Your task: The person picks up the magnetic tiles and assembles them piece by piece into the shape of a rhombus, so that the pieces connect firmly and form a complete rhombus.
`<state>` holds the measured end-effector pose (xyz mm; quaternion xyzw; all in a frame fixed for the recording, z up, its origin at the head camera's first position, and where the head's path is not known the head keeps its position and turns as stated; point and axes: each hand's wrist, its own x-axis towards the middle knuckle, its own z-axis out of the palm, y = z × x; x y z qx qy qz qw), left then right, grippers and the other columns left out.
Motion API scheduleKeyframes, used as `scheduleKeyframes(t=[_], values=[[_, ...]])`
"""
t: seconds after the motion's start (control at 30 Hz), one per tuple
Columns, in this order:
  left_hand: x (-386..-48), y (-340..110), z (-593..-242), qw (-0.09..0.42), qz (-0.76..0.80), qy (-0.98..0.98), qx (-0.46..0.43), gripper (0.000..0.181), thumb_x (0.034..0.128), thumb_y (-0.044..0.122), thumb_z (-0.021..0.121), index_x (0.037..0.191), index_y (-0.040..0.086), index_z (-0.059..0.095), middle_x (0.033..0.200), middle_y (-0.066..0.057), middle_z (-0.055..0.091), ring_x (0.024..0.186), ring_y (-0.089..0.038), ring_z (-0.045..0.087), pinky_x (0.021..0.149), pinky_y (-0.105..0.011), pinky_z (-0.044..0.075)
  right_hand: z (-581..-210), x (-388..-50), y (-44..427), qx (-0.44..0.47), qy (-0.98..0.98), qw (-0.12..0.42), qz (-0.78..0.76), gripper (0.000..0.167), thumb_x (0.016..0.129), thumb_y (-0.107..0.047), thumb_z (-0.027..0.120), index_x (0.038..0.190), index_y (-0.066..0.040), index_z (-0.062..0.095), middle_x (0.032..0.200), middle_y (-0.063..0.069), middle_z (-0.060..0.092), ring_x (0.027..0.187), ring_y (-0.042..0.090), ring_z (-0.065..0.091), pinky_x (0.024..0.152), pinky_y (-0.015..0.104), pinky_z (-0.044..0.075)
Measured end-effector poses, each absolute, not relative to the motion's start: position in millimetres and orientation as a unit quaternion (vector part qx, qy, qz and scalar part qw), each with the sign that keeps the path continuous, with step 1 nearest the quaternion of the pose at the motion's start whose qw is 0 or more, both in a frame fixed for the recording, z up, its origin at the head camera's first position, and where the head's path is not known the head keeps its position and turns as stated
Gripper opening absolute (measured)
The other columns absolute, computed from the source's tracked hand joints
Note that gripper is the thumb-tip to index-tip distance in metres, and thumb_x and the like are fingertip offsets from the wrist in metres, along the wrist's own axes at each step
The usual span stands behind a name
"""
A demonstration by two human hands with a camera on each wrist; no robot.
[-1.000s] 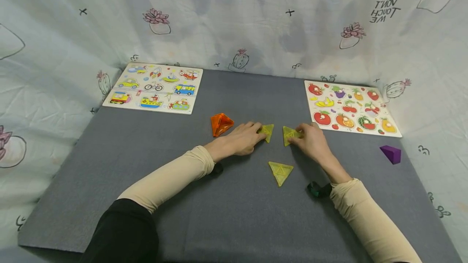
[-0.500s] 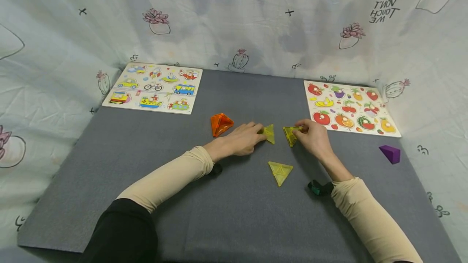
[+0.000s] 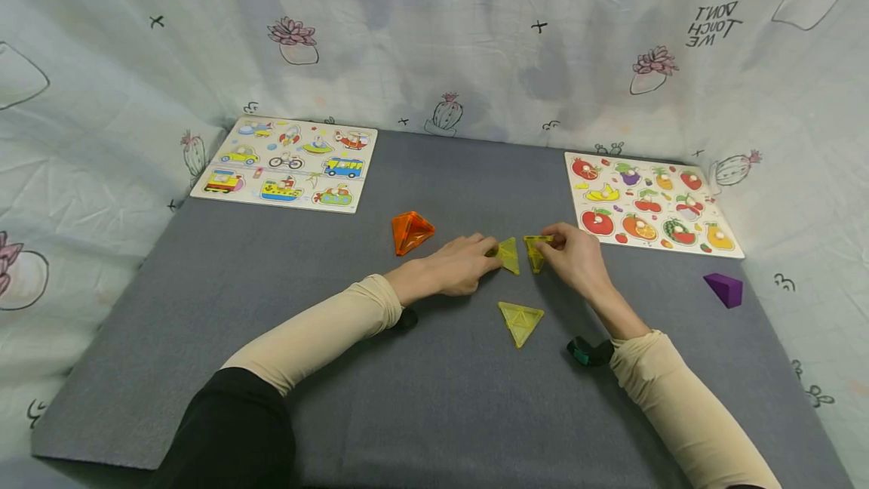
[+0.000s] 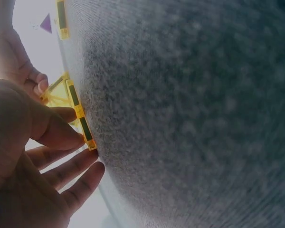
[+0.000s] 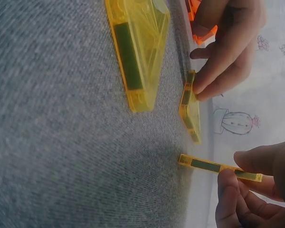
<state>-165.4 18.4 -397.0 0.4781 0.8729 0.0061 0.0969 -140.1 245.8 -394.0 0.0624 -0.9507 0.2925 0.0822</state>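
Observation:
My left hand holds a translucent yellow triangular magnetic tile by its left part, flat on the grey table. The thumb and index finger are at its edge in the left wrist view. Just right of it, my right hand pinches a second yellow triangular tile between thumb and fingers. That tile is tipped up off the cloth, edge on in the right wrist view, with dark strips along its side. A narrow gap separates the two tiles. Nearer the person, a third yellow tile lies flat.
An orange pyramid-like piece stands beyond the left forearm. A purple block sits by the right table edge. Two picture boards lie at the back, one with vehicles, one with fruit. A printed curtain hangs behind.
My left hand has slid its tile to the right, closer to the other one. The right hand has tilted its tile up and shifted it slightly left.

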Motion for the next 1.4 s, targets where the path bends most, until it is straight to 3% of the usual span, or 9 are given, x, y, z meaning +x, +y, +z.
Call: scheduleKeyframes(t=[0.47,0.77,0.9,1.03,1.4], values=[[-164,20,-399,0.095,-0.001,0.874,0.476,0.039,0.1029,0.01,0.04,0.139,0.019,0.053,0.146,-0.008,0.042,0.127,-0.027,0.046,0.099,-0.042,0.046,-393,-135,235,0.074,-0.943,0.038,0.322,0.027,0.092,-0.018,0.068,0.111,0.0,0.069,0.088,0.016,0.069,0.078,0.026,0.067,0.063,0.029,0.048],[-164,20,-398,0.098,-0.002,0.874,0.476,0.039,0.1029,0.011,0.041,0.14,0.018,0.051,0.146,-0.008,0.042,0.126,-0.027,0.047,0.099,-0.042,0.047,-396,-134,236,0.076,-0.95,0.016,0.302,0.048,0.09,-0.022,0.07,0.128,0.005,0.06,0.087,0.015,0.07,0.075,0.023,0.066,0.062,0.029,0.048],[-164,20,-398,0.101,0.002,0.871,0.482,0.04,0.1022,0.01,0.042,0.141,0.017,0.05,0.147,-0.008,0.043,0.129,-0.027,0.046,0.101,-0.042,0.046,-399,-133,236,0.086,-0.952,0.029,0.292,0.029,0.089,-0.021,0.071,0.107,0.002,0.07,0.079,0.012,0.071,0.063,0.016,0.061,0.054,0.025,0.043],[-163,22,-396,0.111,0.002,0.867,0.485,0.042,0.1034,0.011,0.04,0.144,0.017,0.048,0.15,-0.008,0.041,0.135,-0.027,0.043,0.107,-0.043,0.043,-401,-134,237,0.093,-0.953,0.047,0.286,0.016,0.089,-0.018,0.071,0.086,-0.001,0.071,0.072,0.011,0.069,0.056,0.011,0.055,0.051,0.023,0.041],[-161,21,-398,0.117,0.007,0.866,0.485,0.043,0.1046,0.014,0.04,0.147,0.019,0.046,0.152,-0.007,0.039,0.138,-0.025,0.04,0.109,-0.043,0.041,-401,-133,238,0.097,-0.952,0.057,0.283,0.016,0.088,-0.015,0.071,0.093,0.001,0.071,0.074,0.012,0.07,0.059,0.013,0.056,0.053,0.024,0.042]])
